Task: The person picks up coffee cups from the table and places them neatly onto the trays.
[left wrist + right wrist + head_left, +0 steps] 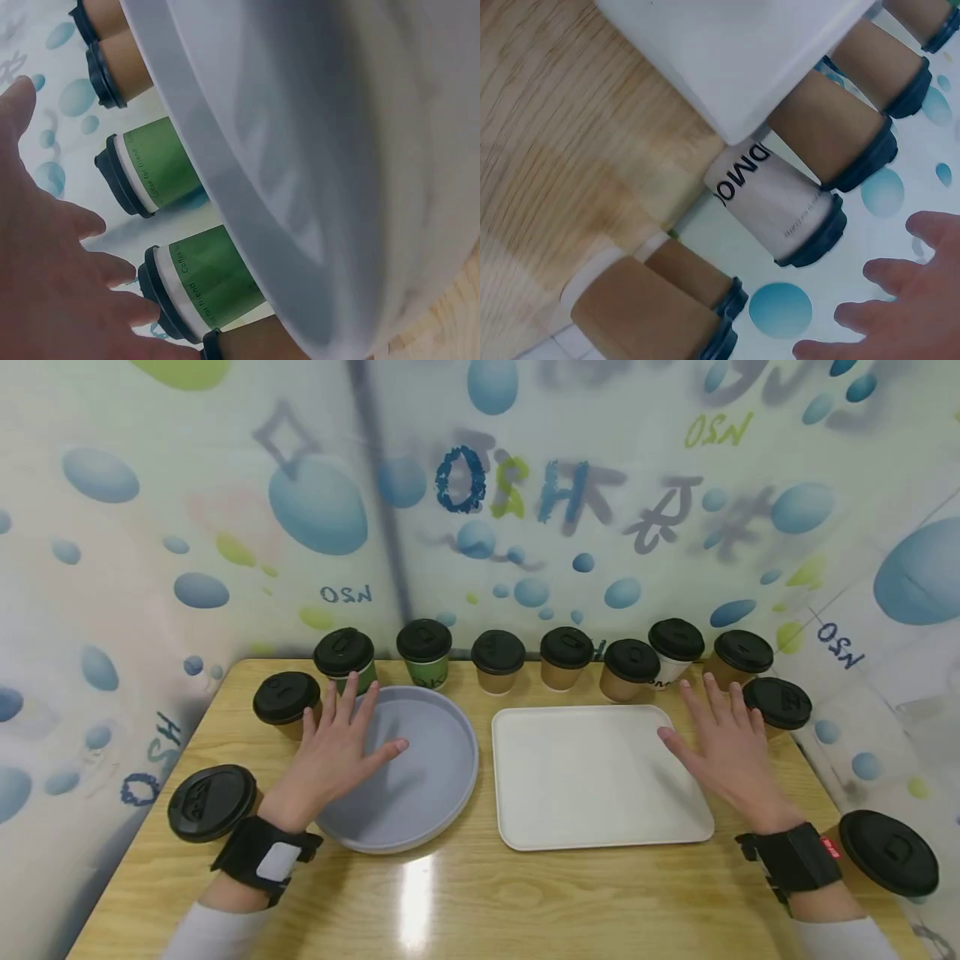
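With its fingers spread and straight, my left hand (333,752) is held over the left side of a round grey-blue plate (427,768). Its fingertips lie near a green paper cup (214,285) with a black lid. On the other side, my right hand (731,756) is spread over the right edge of a white rectangular tray (585,777). Around its fingertips stand a brown cup (741,653) and another black-lidded cup (777,703). Neither hand grips anything. The left wrist view shows the plate's rim (225,180) beside the hand; whether skin touches it, I cannot tell.
Several black-lidded paper cups line the wooden table's back edge, among them a second green cup (423,652) and a white lettered cup (772,202). More stand along the sides, including a near-left cup (212,803) and a near-right cup (888,852). A patterned curtain (525,527) hangs behind.
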A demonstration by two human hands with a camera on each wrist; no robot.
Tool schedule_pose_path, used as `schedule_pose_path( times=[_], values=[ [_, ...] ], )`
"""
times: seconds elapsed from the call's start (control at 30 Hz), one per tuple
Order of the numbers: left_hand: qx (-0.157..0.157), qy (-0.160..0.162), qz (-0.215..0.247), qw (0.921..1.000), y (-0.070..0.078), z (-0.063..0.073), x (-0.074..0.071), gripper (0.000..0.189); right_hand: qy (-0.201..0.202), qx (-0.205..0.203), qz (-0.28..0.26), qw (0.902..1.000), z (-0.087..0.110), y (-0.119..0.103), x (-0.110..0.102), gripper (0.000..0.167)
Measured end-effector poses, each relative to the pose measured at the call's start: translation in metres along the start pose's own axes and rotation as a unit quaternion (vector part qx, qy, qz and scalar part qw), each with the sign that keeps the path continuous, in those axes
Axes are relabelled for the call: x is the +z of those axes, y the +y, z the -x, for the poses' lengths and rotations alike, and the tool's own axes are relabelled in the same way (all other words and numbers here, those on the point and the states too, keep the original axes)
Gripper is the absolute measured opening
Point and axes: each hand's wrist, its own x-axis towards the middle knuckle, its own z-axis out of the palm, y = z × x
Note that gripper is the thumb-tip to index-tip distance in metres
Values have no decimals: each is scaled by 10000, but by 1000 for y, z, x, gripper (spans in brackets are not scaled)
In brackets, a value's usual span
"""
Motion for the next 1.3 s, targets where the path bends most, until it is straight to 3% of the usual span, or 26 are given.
schedule_pose_path(
  times=[0.4,0.67,0.87,1.0,1.1,1.3],
  values=[
    [337,469,66,9983,19,7,12,99,738,426,-199,9962,37,12,-42,80],
    [434,583,104,9973,29,10,13,95,1038,1110,321,9879,59,25,-62,82],
    [406,609,212,9971,29,13,16,94,1217,2079,568,9689,74,41,-70,78],
    [413,641,229,9968,30,13,17,93,672,3089,556,9471,84,47,-74,81],
    [423,688,262,9964,30,13,18,92,347,3584,478,9317,90,53,-72,84],
    [410,785,317,9956,29,13,19,90,548,3879,176,9199,104,62,-60,85]
  ],
)
